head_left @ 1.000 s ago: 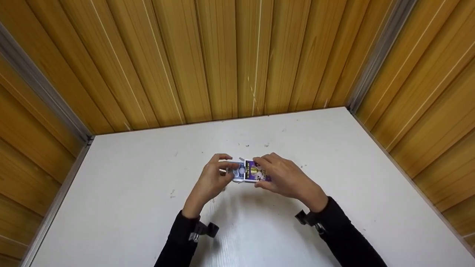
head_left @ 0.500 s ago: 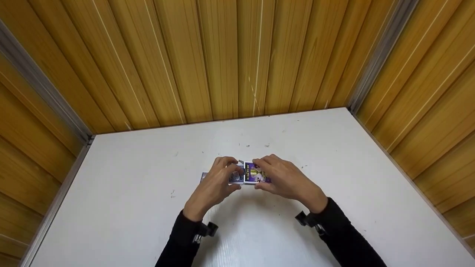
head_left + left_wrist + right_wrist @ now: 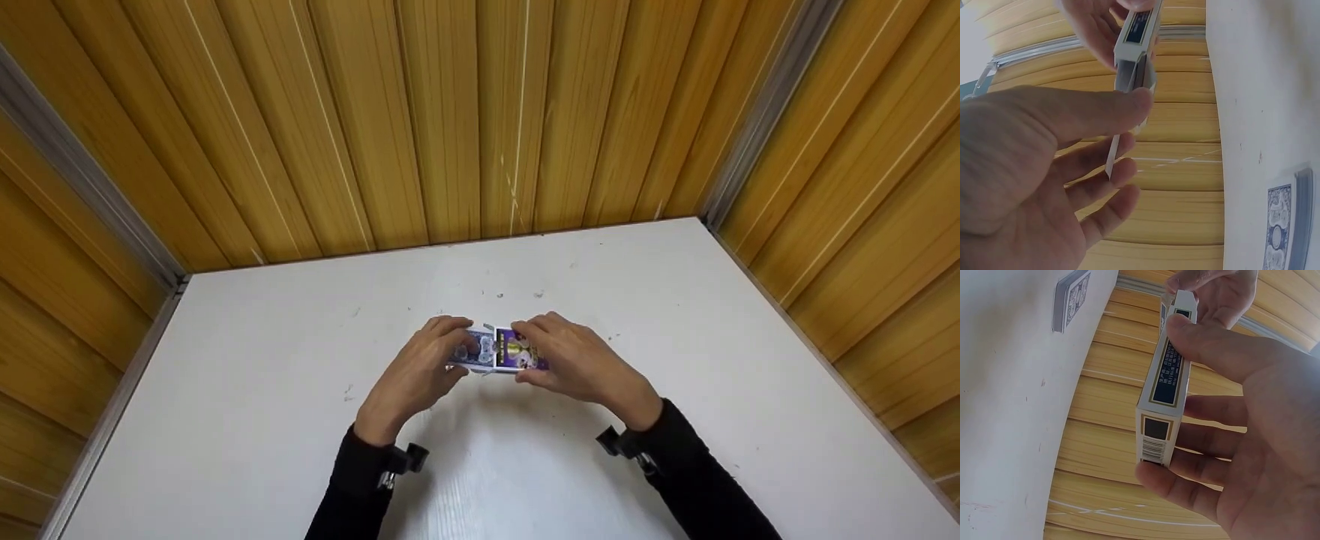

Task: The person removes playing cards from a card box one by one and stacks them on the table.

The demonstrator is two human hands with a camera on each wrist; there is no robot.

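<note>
My right hand (image 3: 577, 356) holds a purple-fronted playing card box (image 3: 517, 349) between thumb and fingers, its open end toward the left. Small side flaps stick out at that opening. My left hand (image 3: 420, 367) pinches a blue-backed playing card (image 3: 482, 349) lined up with the mouth of the box. Seen from the left wrist, the card (image 3: 1112, 157) shows as a thin pale edge between thumb and fingers; how many cards lie together there I cannot tell. In the right wrist view, my fingers grip the box's barcode end (image 3: 1154, 447).
A stack of blue-backed cards (image 3: 1279, 225) lies on the white table (image 3: 285, 375), seen in both wrist views. Wood-patterned walls (image 3: 450, 127) stand behind and at both sides. Both black sleeves (image 3: 360, 480) carry a small wrist mount.
My left hand moved in toward the box, then back a little left, leaving more of the blue card back showing. My right hand and the box have stayed nearly still.
</note>
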